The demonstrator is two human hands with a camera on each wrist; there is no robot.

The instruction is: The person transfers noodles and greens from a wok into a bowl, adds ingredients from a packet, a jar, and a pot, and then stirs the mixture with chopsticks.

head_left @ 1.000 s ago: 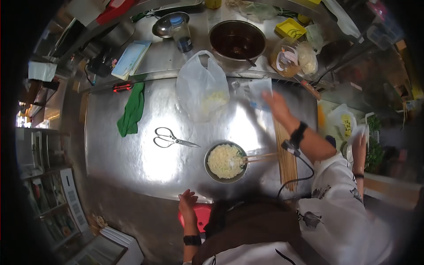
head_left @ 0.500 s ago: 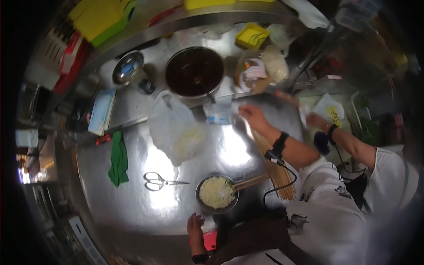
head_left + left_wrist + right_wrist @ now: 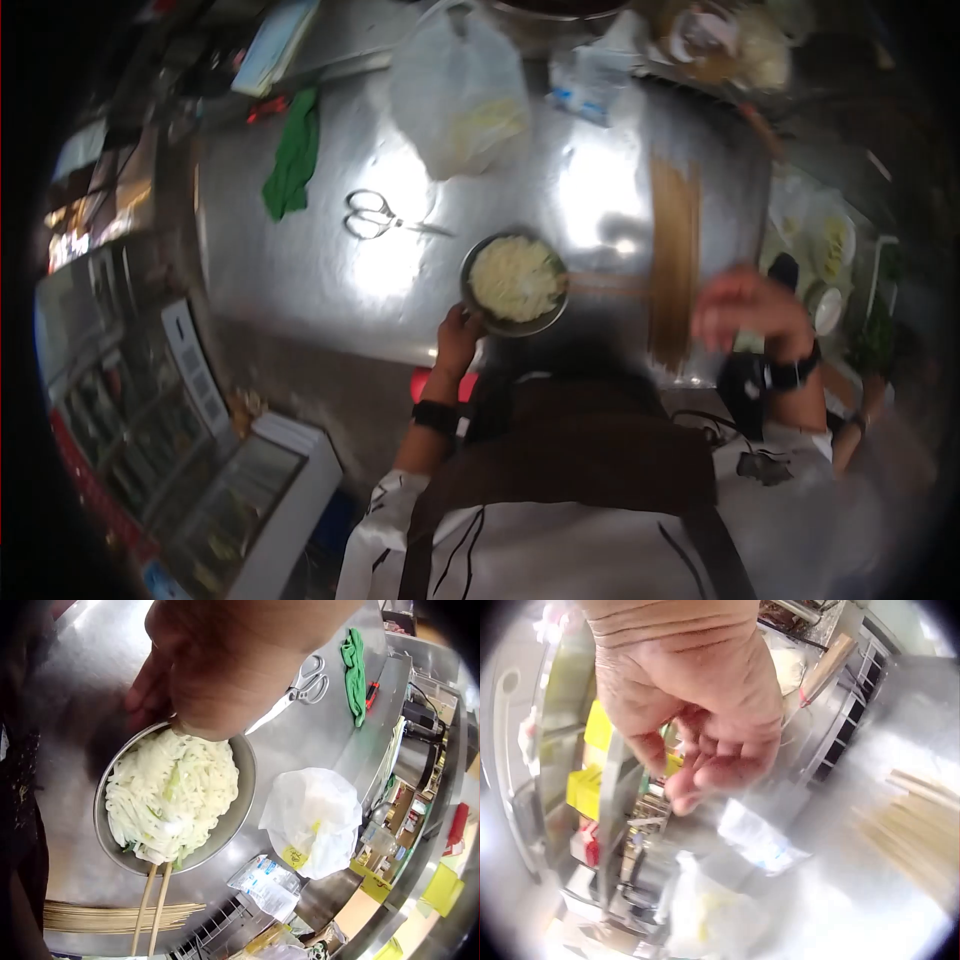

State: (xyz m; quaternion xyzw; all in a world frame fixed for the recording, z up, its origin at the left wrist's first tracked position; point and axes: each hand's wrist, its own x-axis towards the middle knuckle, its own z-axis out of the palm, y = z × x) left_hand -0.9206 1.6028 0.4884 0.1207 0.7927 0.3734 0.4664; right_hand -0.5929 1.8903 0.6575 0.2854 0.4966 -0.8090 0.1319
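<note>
A metal bowl point(image 3: 478, 318) of pale noodle-like strands point(image 3: 172, 795) with some green bits stands near the front edge of the steel table. My left hand point(image 3: 458, 345) grips its near-left rim; in the left wrist view the hand point(image 3: 240, 660) covers part of that rim. Two chopsticks point(image 3: 161, 907) lean out over the bowl's opposite side. My right hand point(image 3: 755, 315) is in the air at the table's right end, beside a bundle of thin sticks point(image 3: 675, 260). Its fingers are loosely bent and hold nothing, as the right wrist view shows the hand point(image 3: 697, 712).
Scissors point(image 3: 385, 217) and a green cloth point(image 3: 293, 160) lie on the left of the table. A white plastic bag point(image 3: 460, 100) and a blue-and-white packet point(image 3: 590, 85) are at the back. Another person's arm point(image 3: 855, 430) shows at the lower right.
My left hand has come up from the table's front edge to the bowl's rim. My right hand has drawn back from near the packet towards the right front. The head view has shifted.
</note>
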